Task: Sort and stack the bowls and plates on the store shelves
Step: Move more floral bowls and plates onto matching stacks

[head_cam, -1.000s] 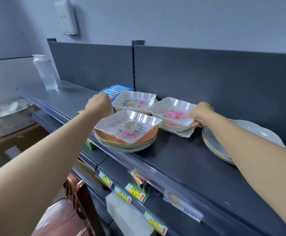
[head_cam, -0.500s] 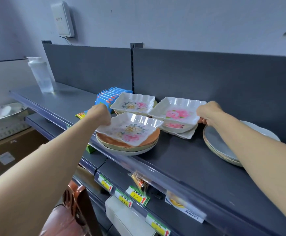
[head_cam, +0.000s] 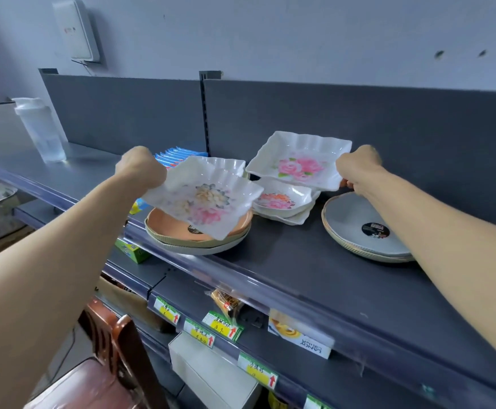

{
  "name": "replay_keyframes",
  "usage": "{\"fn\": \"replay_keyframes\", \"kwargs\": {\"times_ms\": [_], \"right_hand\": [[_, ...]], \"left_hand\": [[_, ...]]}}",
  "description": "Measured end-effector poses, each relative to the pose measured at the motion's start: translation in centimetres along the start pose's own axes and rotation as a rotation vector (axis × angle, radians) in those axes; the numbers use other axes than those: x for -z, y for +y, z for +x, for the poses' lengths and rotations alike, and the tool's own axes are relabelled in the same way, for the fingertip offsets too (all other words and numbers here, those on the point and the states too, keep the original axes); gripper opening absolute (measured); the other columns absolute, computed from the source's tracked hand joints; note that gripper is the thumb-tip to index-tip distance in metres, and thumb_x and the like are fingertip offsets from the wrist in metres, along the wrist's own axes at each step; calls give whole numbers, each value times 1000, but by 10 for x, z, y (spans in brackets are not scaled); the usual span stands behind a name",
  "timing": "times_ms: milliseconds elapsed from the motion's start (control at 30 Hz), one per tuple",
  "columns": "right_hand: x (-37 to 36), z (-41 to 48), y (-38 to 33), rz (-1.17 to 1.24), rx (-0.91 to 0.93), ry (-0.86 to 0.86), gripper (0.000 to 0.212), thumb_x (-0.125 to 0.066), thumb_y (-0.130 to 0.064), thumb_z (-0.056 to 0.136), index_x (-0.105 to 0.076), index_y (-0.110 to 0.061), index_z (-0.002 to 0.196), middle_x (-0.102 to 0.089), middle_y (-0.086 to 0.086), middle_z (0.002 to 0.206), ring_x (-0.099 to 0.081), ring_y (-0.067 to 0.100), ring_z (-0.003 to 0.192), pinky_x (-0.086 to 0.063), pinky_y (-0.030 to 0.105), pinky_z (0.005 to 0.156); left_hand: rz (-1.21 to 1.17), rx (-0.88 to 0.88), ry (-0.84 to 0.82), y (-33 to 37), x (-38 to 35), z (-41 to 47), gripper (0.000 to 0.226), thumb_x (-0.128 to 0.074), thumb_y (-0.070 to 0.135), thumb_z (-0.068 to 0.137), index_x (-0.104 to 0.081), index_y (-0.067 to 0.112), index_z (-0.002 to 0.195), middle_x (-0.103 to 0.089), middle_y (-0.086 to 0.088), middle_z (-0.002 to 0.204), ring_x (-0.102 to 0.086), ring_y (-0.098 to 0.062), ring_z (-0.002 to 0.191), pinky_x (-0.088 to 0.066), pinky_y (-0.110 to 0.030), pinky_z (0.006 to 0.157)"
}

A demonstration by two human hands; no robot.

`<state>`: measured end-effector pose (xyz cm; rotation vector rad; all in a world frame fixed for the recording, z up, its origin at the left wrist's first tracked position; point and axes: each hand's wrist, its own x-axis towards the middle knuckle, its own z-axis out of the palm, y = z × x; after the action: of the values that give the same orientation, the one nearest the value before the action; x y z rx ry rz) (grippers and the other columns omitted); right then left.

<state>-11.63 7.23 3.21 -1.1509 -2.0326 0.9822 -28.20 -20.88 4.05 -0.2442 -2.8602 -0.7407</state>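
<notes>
Holding, head view, left hand [head_cam: 140,169]: your fingers curl round the left corner of 1 square floral dish [head_cam: 205,199], which is tilted above the orange round plates [head_cam: 181,228] just right of your knuckles.
Right hand [head_cam: 359,169]: pinches the right edge of the pink-rose dish [head_cam: 299,163], clear of the square-dish stack [head_cam: 285,202] down-left of your fingers.
Grey plate [head_cam: 364,225]: under your right wrist, on the shelf [head_cam: 299,270].
Risk: both are 1-edge holds, so a tilted dish could slip, or its far corner could clip the stack and shove it.
</notes>
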Motion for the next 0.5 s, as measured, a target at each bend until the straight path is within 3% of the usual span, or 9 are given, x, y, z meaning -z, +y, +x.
{"fn": "replay_keyframes", "kwargs": {"times_ms": [200,267,367,400,433,500], "right_hand": [[67,-5,21,10,8,122,21,-41,-3,83,-36,-13,66,-40,0,69,-38,15,53,-29,24,44],[96,-8,34,-11,-10,173,22,-41,-2,84,-34,-13,66,-40,0,68,-38,15,53,-29,23,44],[143,-17,54,-49,-52,257,25,-40,-2,85,-31,-15,66,-37,-1,68,-35,14,53,-27,23,44],[160,-22,62,-59,-73,287,25,-40,-2,86,-31,-15,66,-36,-1,68,-34,14,53,-27,23,44],[176,-27,69,-77,-91,318,25,-40,-2,86,-31,-14,66,-36,-1,68,-34,13,53,-27,23,44],[209,-38,85,-106,-135,379,26,-40,-2,88,-31,-14,66,-36,-1,68,-34,13,53,-27,24,44]], "left_hand": [[-89,-29,-11,48,2,-30,32,-52,4,89,-37,5,60,-41,-9,67,-46,-30,80,-39,-31,70],[-118,-67,-37,72,-1,-44,32,-52,6,90,-38,4,62,-45,-10,72,-49,-33,82,-41,-33,72],[-145,-145,-69,108,-7,-66,18,-52,7,91,-50,-2,76,-61,-22,105,-60,-39,104,-49,-39,87],[-153,-173,-76,120,-11,-73,18,-52,7,90,-48,-1,74,-61,-23,114,-60,-38,104,-49,-40,89],[-156,-201,-86,133,-15,-80,23,-52,7,90,-44,0,69,-62,-23,114,-61,-37,97,-50,-41,90],[-190,-249,-119,158,-25,-95,31,-53,7,90,-38,5,63,-60,-18,92,-54,-31,84,-50,-41,89]]}}
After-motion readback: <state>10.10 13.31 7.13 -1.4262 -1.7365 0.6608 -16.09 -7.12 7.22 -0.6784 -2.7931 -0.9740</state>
